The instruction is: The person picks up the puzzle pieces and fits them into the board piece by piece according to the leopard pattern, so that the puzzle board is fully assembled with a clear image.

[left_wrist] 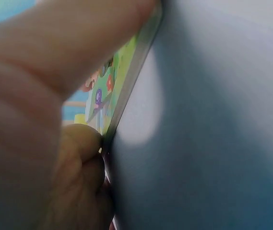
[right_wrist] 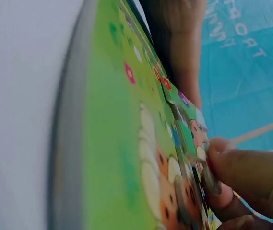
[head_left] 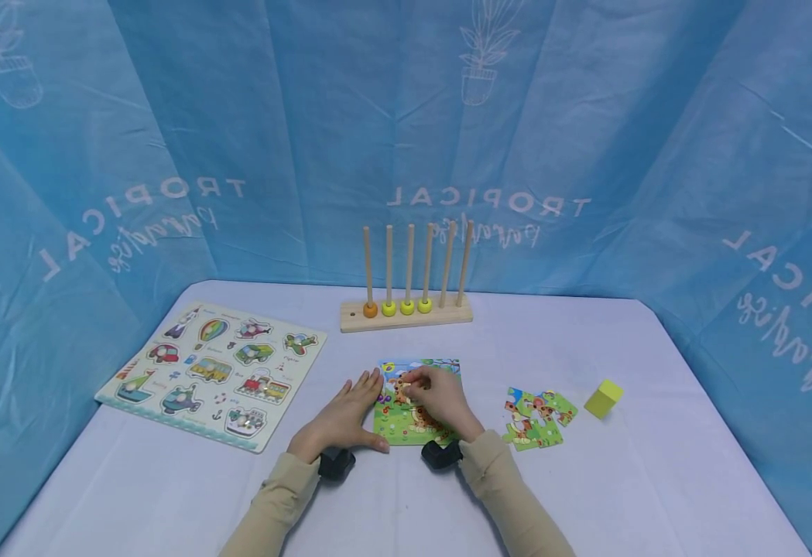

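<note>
A jigsaw puzzle board [head_left: 395, 432] with a green, cartoon-animal picture lies in the middle of the table. My left hand [head_left: 346, 418] rests along its left edge with fingers extended and thumb spread near the lower corner; in the left wrist view, the thumb meets the board's edge [left_wrist: 132, 72]. Over the board, my right hand [head_left: 442, 401] pinches a puzzle piece [right_wrist: 211, 178] between thumb and finger. Part of that piece is hidden by the fingers. Several interlocking puzzle pieces [head_left: 536, 429] lie to the right of the board.
A vehicle peg puzzle [head_left: 220, 371] lies at the left. Behind the board stands a wooden peg rack [head_left: 440, 316] with one orange and several yellow beads. A yellow block [head_left: 604, 399] sits at the right. Blue curtains [head_left: 350, 116] surround the white table [head_left: 628, 480].
</note>
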Tool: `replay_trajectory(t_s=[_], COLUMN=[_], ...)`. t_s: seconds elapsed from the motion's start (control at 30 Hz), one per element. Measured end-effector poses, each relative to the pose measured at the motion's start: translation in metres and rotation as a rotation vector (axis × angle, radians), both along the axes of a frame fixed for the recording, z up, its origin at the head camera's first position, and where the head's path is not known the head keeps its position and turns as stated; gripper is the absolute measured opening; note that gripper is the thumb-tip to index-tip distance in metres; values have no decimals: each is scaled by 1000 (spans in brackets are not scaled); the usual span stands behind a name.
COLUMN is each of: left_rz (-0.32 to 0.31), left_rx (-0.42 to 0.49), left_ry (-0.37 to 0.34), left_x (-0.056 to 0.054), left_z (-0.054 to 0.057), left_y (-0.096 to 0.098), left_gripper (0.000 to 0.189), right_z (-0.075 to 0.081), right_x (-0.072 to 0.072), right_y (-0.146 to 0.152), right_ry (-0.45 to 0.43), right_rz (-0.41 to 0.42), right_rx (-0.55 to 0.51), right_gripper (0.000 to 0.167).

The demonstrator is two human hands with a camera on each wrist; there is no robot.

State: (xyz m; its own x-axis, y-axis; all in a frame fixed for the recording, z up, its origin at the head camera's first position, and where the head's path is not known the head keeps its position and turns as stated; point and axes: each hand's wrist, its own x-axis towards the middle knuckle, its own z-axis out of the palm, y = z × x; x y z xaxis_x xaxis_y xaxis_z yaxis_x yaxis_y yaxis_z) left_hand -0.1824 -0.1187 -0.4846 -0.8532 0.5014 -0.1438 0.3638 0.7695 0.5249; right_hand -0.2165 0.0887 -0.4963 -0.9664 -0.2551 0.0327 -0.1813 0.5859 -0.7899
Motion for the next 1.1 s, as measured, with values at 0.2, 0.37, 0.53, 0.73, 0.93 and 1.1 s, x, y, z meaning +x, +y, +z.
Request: replay_trajectory(t_s=[0.2,0.37,0.53,0.73,0.93,1.1], left_rz=[0,5,8,12,8,9], left_rx=[-20,-25,-14,-14,-17,-29], left_ry=[0,2,-1,-5,2,7], left_x=[0,0,1,0,0,0], left_z=[-1,0,1,1,0,-2], left_y=[0,0,0,1,1,1], left_gripper=[115,115,115,115,115,116], right_z=[-4,-3,-1,-3,-5,0], right_x=[2,4,5,3,0,-4], right_y=[-2,-5,-7,-8,-3,13], right_ry=[91,114,125,116,97,6], right_rz=[5,-5,-14,-35,-29,-33], right_rx=[71,94,142,135,93,-59], right_gripper=[8,9,9,12,11,12])
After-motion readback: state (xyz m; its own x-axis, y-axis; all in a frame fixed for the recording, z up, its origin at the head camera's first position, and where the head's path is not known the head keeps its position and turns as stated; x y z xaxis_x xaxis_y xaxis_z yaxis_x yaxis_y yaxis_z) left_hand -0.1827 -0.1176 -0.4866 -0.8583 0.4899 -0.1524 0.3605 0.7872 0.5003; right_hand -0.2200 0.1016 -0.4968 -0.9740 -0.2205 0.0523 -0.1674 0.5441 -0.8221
